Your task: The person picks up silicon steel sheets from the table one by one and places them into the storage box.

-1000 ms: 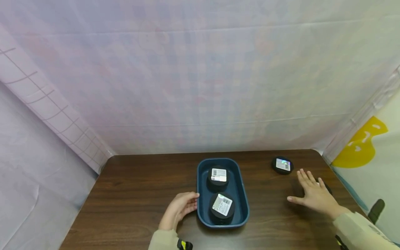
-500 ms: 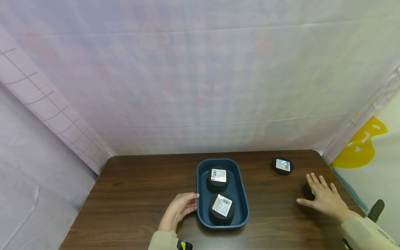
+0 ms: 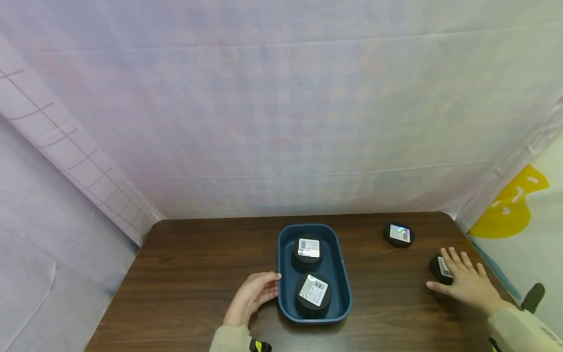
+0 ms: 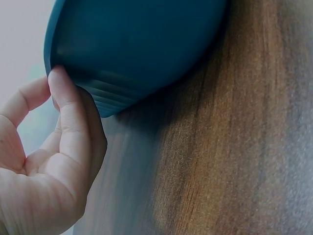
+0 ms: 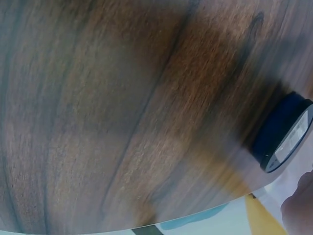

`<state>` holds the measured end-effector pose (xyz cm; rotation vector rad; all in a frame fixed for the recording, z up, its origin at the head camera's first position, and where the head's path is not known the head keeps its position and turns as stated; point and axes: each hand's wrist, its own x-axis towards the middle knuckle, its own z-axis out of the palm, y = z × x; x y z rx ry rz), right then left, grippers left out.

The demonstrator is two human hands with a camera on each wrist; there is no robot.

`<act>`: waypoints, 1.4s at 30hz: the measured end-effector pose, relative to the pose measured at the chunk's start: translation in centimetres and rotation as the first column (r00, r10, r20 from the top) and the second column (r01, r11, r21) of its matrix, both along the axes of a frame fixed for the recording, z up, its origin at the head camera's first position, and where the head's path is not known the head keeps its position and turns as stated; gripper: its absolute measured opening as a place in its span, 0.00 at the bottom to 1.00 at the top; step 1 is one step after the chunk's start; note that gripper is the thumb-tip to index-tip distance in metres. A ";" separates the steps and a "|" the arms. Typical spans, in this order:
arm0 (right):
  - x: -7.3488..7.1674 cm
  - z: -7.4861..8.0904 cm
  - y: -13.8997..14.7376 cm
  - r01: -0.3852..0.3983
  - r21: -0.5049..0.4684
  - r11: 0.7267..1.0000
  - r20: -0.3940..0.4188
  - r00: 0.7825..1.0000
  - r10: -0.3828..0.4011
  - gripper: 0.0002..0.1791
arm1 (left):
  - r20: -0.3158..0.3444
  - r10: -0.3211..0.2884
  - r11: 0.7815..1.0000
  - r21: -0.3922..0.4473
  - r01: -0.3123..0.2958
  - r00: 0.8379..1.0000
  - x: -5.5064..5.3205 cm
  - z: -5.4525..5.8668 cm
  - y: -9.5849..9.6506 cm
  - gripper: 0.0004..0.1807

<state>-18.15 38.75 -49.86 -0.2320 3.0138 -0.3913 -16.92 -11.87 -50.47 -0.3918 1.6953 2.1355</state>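
Note:
A blue tray stands on the table, with two black round tubs in it: a far one and a near one, both with white labels on top. My left hand pinches the tray's left rim between thumb and fingers, as the left wrist view also shows. My right hand is spread, its fingers straight, just over the right side of another black tub near the table's right edge. Whether it touches that tub is unclear. In the right wrist view, a labelled black tub lies beside a blurred fingertip.
One more black labelled tub sits at the back right. The brown wooden table ends at a pale cloth wall behind. A dark rounded object appears beyond the right edge.
My right hand has moved right and slightly nearer, uncovering the left part of the tub there. My left hand keeps its pinch on the tray, which has not visibly moved.

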 end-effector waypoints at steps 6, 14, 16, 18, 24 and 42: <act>-0.1 -0.1 0.6 0.005 -0.015 1.000 0.017 1.000 -0.005 0.59 | 0.001 0.000 1.000 -0.004 0.000 1.000 0.0 0.0 0.0 0.06; -0.5 -0.5 1.3 0.021 -0.023 1.000 0.040 0.999 -0.020 0.60 | 0.001 -0.003 1.000 -0.006 0.003 1.000 0.0 0.1 -0.1 0.06; -0.6 -0.5 1.5 0.020 -0.027 0.999 0.048 0.999 -0.019 0.60 | 0.001 -0.001 1.000 -0.006 0.001 1.000 0.0 0.1 -0.1 0.06; -0.7 -0.6 1.8 0.019 -0.033 0.999 0.057 0.998 -0.017 0.60 | 0.001 0.001 1.000 -0.007 -0.001 1.000 -0.1 0.1 0.0 0.07; -1.2 -0.8 2.4 0.009 -0.042 0.999 0.055 0.998 -0.006 0.61 | -0.002 0.003 1.000 -0.005 -0.003 1.000 -0.1 0.2 0.1 0.05; -2.0 -0.7 2.8 -0.020 -0.161 0.987 0.088 0.995 0.035 0.59 | 0.006 0.007 1.000 -0.005 -0.007 1.000 0.0 0.0 0.1 0.05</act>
